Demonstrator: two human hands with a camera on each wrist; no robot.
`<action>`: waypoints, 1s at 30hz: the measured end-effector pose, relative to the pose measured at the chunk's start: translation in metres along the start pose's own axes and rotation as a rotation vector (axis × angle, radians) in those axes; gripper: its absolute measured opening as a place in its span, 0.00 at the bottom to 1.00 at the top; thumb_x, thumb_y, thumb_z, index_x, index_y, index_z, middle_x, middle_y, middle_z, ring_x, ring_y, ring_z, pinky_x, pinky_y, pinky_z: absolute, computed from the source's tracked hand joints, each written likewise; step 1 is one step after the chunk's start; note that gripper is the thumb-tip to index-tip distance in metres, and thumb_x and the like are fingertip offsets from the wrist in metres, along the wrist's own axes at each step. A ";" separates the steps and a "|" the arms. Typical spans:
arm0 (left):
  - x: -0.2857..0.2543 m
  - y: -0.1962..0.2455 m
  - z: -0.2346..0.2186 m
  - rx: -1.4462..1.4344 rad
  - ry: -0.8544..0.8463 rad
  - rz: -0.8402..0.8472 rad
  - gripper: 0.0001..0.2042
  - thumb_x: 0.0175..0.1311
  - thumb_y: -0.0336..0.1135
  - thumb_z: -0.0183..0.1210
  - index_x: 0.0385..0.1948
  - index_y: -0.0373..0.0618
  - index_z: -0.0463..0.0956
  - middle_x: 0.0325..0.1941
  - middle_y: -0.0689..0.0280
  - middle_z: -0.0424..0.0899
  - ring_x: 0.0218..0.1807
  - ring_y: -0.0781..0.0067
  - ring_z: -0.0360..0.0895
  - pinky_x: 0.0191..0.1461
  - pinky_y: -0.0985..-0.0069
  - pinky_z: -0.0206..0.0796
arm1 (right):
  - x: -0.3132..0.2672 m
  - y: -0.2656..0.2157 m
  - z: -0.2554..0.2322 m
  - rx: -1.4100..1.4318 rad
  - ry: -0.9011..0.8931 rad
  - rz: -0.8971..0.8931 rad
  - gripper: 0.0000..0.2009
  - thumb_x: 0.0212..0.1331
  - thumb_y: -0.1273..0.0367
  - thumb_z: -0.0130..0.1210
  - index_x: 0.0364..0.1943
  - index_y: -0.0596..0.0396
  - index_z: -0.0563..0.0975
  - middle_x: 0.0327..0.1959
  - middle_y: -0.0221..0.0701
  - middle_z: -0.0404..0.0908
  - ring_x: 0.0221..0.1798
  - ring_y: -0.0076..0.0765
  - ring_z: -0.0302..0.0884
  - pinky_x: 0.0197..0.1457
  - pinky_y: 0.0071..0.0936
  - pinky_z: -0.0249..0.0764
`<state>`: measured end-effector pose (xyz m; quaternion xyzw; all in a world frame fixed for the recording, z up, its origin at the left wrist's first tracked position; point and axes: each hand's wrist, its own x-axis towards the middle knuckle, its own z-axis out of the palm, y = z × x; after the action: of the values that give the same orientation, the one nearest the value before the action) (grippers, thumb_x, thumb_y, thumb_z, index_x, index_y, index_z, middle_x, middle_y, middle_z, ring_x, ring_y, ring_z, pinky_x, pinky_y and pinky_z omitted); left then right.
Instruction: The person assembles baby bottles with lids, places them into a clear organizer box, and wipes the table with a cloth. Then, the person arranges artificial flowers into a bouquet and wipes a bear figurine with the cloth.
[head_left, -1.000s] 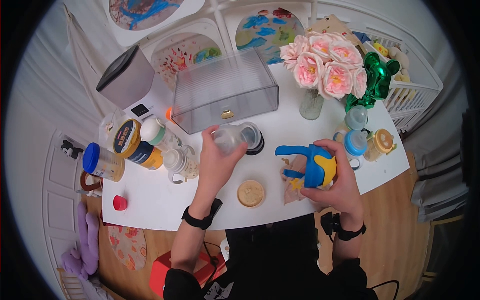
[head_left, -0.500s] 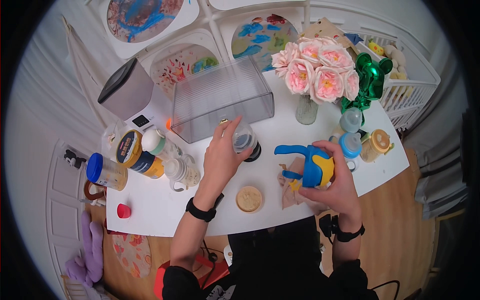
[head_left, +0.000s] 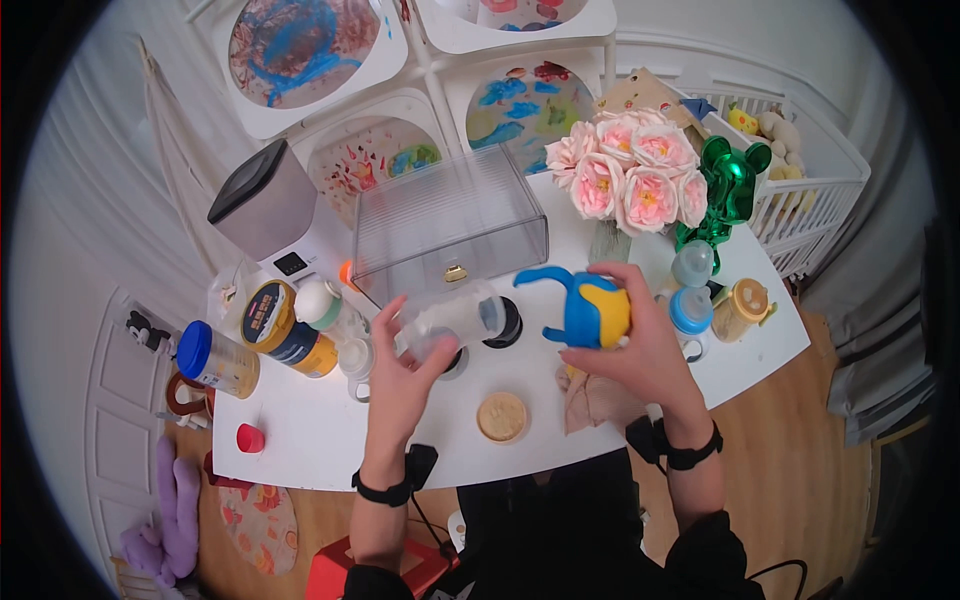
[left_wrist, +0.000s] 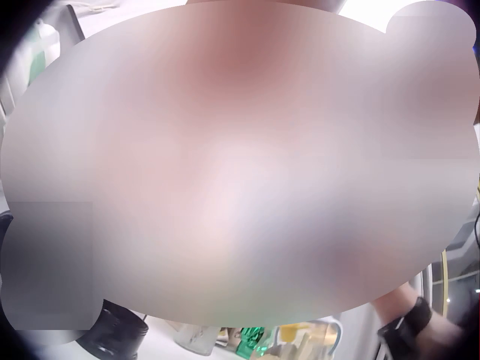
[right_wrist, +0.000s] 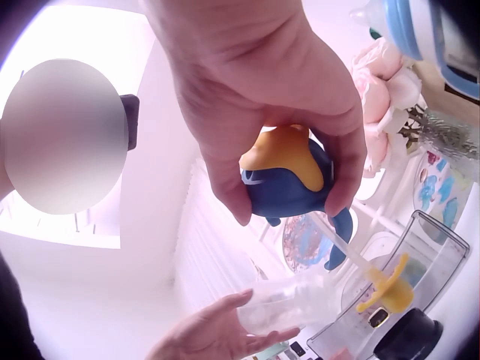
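Note:
My left hand (head_left: 400, 370) grips a clear plastic cup (head_left: 450, 315), tipped on its side with its mouth toward the right. In my right hand (head_left: 645, 345) is a blue and yellow sippy cup lid (head_left: 590, 310) with blue handles, held between thumb and fingers. From below this lid hangs a straw (right_wrist: 345, 247) with a yellow end piece (right_wrist: 394, 292), plain in the right wrist view. The cup's mouth and the lid face each other with a gap between. On the table behind the cup stands a black round base (head_left: 507, 325). The left wrist view is mostly blurred.
A round tub of pale powder (head_left: 502, 417) and a crumpled beige cloth (head_left: 598, 402) lie in front. A smoky clear box (head_left: 450, 230) stands behind. Several bottles and a yellow can (head_left: 290, 330) are at left; bottles (head_left: 692, 308) and a flower vase (head_left: 608, 243) at right.
My left hand has lifted the clear cup off the black base and tilted it sideways toward the right. My right hand has moved the lid leftward, closer to the cup. The view has shifted upward.

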<state>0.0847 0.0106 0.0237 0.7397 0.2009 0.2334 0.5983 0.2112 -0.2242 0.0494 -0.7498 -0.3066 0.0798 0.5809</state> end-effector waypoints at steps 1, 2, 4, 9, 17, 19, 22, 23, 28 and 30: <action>-0.007 -0.002 -0.005 -0.002 0.001 0.002 0.36 0.61 0.35 0.67 0.68 0.42 0.54 0.65 0.50 0.64 0.61 0.61 0.74 0.54 0.68 0.76 | 0.008 -0.002 0.004 -0.002 0.000 -0.003 0.38 0.41 0.67 0.73 0.59 0.51 0.65 0.48 0.40 0.77 0.48 0.44 0.79 0.54 0.33 0.75; -0.013 -0.004 -0.009 -0.178 0.034 -0.005 0.35 0.62 0.33 0.65 0.67 0.41 0.53 0.65 0.50 0.63 0.60 0.59 0.74 0.55 0.66 0.76 | 0.016 -0.003 0.009 -0.030 -0.001 -0.054 0.37 0.42 0.66 0.72 0.59 0.51 0.64 0.47 0.42 0.78 0.47 0.47 0.80 0.53 0.35 0.75; -0.027 -0.009 -0.020 -0.419 0.075 -0.015 0.31 0.66 0.30 0.59 0.67 0.41 0.51 0.65 0.50 0.64 0.60 0.55 0.74 0.58 0.64 0.76 | 0.032 -0.013 0.017 -0.060 -0.023 -0.094 0.36 0.42 0.64 0.71 0.58 0.51 0.64 0.47 0.45 0.79 0.47 0.50 0.81 0.52 0.37 0.76; -0.058 -0.017 -0.048 -0.664 0.045 -0.043 0.26 0.72 0.38 0.52 0.67 0.40 0.53 0.64 0.49 0.68 0.58 0.45 0.77 0.56 0.61 0.78 | 0.064 -0.005 0.046 -0.116 -0.075 -0.074 0.37 0.41 0.62 0.70 0.58 0.52 0.64 0.47 0.46 0.79 0.47 0.53 0.80 0.52 0.39 0.76; -0.070 -0.039 -0.065 -0.892 0.081 -0.153 0.25 0.75 0.46 0.43 0.66 0.38 0.57 0.63 0.47 0.70 0.50 0.38 0.80 0.50 0.59 0.81 | 0.086 0.035 0.070 -0.293 -0.111 -0.050 0.38 0.39 0.62 0.70 0.59 0.53 0.64 0.49 0.47 0.79 0.51 0.56 0.78 0.55 0.42 0.74; -0.070 -0.042 -0.065 -0.934 0.045 -0.168 0.26 0.75 0.48 0.44 0.65 0.37 0.58 0.60 0.46 0.72 0.50 0.40 0.81 0.47 0.60 0.81 | 0.086 0.035 0.071 -0.248 -0.140 -0.013 0.38 0.39 0.62 0.70 0.59 0.53 0.65 0.49 0.47 0.79 0.51 0.56 0.78 0.55 0.42 0.74; -0.066 -0.051 -0.062 -1.030 -0.006 -0.208 0.26 0.75 0.50 0.44 0.63 0.37 0.60 0.57 0.48 0.76 0.47 0.45 0.82 0.44 0.63 0.81 | 0.086 0.036 0.071 -0.329 -0.126 -0.063 0.38 0.39 0.63 0.70 0.59 0.53 0.65 0.48 0.46 0.79 0.50 0.57 0.78 0.55 0.41 0.74; -0.064 -0.051 -0.060 -1.034 -0.006 -0.203 0.26 0.75 0.50 0.44 0.63 0.37 0.60 0.57 0.48 0.76 0.47 0.45 0.82 0.44 0.63 0.81 | 0.086 0.032 0.068 -0.332 -0.127 -0.068 0.38 0.39 0.63 0.70 0.59 0.53 0.65 0.48 0.46 0.79 0.50 0.57 0.78 0.55 0.41 0.74; -0.061 -0.053 -0.047 -1.073 -0.125 -0.303 0.25 0.76 0.50 0.42 0.61 0.38 0.63 0.53 0.50 0.79 0.45 0.52 0.82 0.48 0.67 0.77 | 0.075 -0.014 0.039 -0.140 -0.141 -0.109 0.38 0.40 0.63 0.73 0.59 0.51 0.65 0.50 0.45 0.77 0.52 0.51 0.78 0.56 0.37 0.74; -0.057 -0.053 -0.039 -1.099 -0.173 -0.331 0.25 0.76 0.50 0.42 0.61 0.38 0.63 0.54 0.51 0.79 0.45 0.53 0.82 0.49 0.67 0.77 | 0.075 -0.030 0.030 -0.117 -0.154 -0.162 0.38 0.40 0.63 0.73 0.59 0.51 0.65 0.50 0.43 0.77 0.51 0.47 0.78 0.56 0.36 0.73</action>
<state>0.0142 0.0193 -0.0269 0.2956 0.1137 0.1456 0.9373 0.2455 -0.1541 0.0850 -0.7467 -0.4140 0.0718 0.5156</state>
